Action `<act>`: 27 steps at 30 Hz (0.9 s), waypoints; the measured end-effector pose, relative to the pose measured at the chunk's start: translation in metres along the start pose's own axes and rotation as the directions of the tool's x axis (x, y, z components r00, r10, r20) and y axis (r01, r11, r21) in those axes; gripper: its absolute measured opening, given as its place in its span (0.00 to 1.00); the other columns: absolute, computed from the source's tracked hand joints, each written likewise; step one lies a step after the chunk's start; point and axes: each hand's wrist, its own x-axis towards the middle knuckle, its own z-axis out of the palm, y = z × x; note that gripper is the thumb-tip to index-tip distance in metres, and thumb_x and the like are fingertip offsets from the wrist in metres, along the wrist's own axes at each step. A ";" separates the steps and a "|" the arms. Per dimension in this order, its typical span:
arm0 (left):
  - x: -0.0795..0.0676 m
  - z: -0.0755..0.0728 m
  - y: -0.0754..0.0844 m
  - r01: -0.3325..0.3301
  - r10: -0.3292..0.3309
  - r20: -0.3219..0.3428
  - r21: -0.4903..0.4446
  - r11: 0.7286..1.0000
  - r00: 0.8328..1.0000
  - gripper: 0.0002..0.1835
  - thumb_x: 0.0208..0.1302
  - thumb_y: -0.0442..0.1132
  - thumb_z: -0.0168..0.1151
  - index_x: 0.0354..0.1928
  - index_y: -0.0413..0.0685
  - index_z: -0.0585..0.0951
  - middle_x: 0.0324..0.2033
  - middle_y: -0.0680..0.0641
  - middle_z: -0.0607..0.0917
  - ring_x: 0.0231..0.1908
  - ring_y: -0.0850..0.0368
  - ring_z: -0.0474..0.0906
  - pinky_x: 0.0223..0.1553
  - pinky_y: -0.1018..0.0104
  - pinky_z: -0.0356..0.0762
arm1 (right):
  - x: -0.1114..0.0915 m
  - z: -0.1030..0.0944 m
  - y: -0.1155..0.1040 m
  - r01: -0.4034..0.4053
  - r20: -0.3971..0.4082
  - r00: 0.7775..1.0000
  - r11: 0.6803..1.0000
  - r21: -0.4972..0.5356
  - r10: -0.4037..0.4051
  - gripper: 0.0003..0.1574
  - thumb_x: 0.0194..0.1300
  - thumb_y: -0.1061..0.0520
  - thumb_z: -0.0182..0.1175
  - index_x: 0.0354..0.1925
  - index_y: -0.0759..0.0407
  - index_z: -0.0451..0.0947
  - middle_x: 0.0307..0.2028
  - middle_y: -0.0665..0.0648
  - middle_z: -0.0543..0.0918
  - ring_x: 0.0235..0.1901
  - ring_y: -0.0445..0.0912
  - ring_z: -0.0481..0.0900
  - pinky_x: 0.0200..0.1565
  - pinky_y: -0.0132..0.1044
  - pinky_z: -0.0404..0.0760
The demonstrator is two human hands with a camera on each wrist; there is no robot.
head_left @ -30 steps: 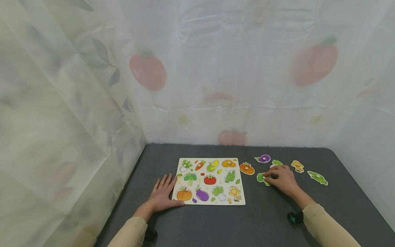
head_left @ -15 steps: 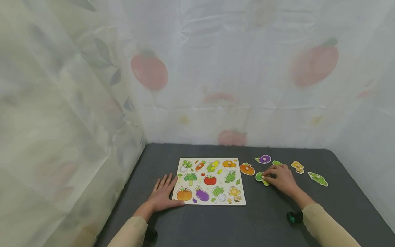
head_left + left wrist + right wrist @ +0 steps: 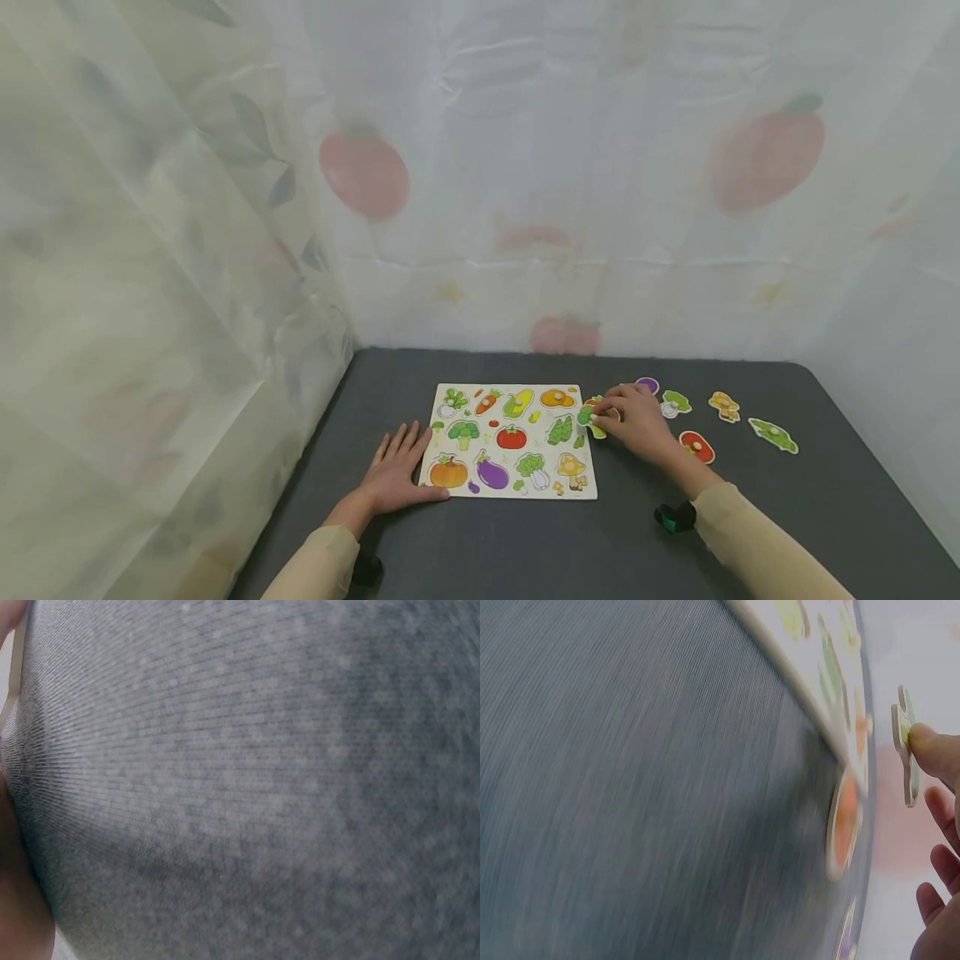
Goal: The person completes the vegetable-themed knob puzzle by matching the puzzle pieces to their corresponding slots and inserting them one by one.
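Observation:
A white vegetable puzzle board [image 3: 483, 423] lies flat on the dark table. My left hand [image 3: 393, 479] rests with fingers spread over its left edge, thumb at the front left corner. Between thumb and fingers, my right hand [image 3: 636, 421] pinches a green broccoli puzzle piece [image 3: 584, 418] by its knob. In the right wrist view the broccoli piece [image 3: 906, 750] is seen almost edge-on, raised off the table. It overlaps the board's right edge in the head view. Just behind it lies an orange pumpkin piece [image 3: 844, 821], mostly hidden by the hand in the head view.
Right of the board lie loose pieces: a red tomato [image 3: 697, 447], a bok choy [image 3: 675, 403], mushrooms [image 3: 723, 406], a green pod-like piece [image 3: 773, 434] and a partly covered eggplant [image 3: 648, 385]. A printed curtain [image 3: 480, 167] hangs behind the table.
My right hand has lifted the broccoli piece and carried it left to the board's right edge, uncovering the tomato and bok choy pieces. The left hand stays in place.

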 end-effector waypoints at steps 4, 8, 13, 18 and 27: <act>0.000 0.002 -0.001 -0.001 0.001 -0.001 -0.011 1.000 1.000 0.66 0.50 0.79 0.65 0.82 0.49 0.53 0.80 0.37 0.50 0.79 0.36 0.39 0.74 0.35 0.33 | 0.014 0.018 -0.023 -0.013 0.041 0.999 1.000 0.024 0.012 0.03 0.63 0.49 0.74 0.35 0.43 0.89 0.50 0.56 0.81 0.59 0.61 0.68 0.61 0.66 0.62; 0.000 0.005 -0.004 -0.018 0.017 -0.010 -0.018 1.000 1.000 0.66 0.51 0.80 0.64 0.83 0.50 0.52 0.80 0.37 0.49 0.79 0.36 0.38 0.74 0.35 0.31 | 0.027 0.036 -0.044 -0.022 0.085 0.996 0.998 0.057 0.018 0.02 0.65 0.48 0.73 0.34 0.40 0.88 0.51 0.54 0.81 0.61 0.59 0.66 0.63 0.64 0.61; 0.000 0.007 -0.007 -0.036 0.035 -0.025 -0.037 0.999 0.999 0.66 0.50 0.80 0.63 0.83 0.51 0.51 0.80 0.38 0.49 0.79 0.36 0.38 0.74 0.35 0.30 | 0.038 0.060 -0.068 -0.004 0.122 0.993 0.998 0.069 -0.005 0.02 0.64 0.47 0.73 0.34 0.39 0.88 0.50 0.51 0.81 0.61 0.57 0.67 0.65 0.62 0.62; 0.000 0.009 -0.008 -0.048 0.047 -0.036 -0.026 0.999 0.998 0.67 0.50 0.81 0.62 0.83 0.50 0.51 0.80 0.37 0.49 0.79 0.35 0.38 0.74 0.35 0.31 | 0.045 0.081 -0.089 0.014 0.151 0.988 0.999 0.049 -0.021 0.03 0.64 0.47 0.73 0.33 0.39 0.88 0.50 0.50 0.81 0.60 0.55 0.68 0.63 0.60 0.65; 0.000 0.002 -0.002 -0.008 0.008 -0.007 0.006 1.000 1.000 0.67 0.49 0.80 0.64 0.83 0.50 0.52 0.80 0.39 0.50 0.79 0.37 0.40 0.75 0.35 0.35 | 0.057 0.113 -0.114 0.051 0.173 0.984 0.999 0.007 -0.051 0.03 0.65 0.46 0.72 0.33 0.39 0.89 0.47 0.49 0.81 0.57 0.54 0.70 0.61 0.58 0.68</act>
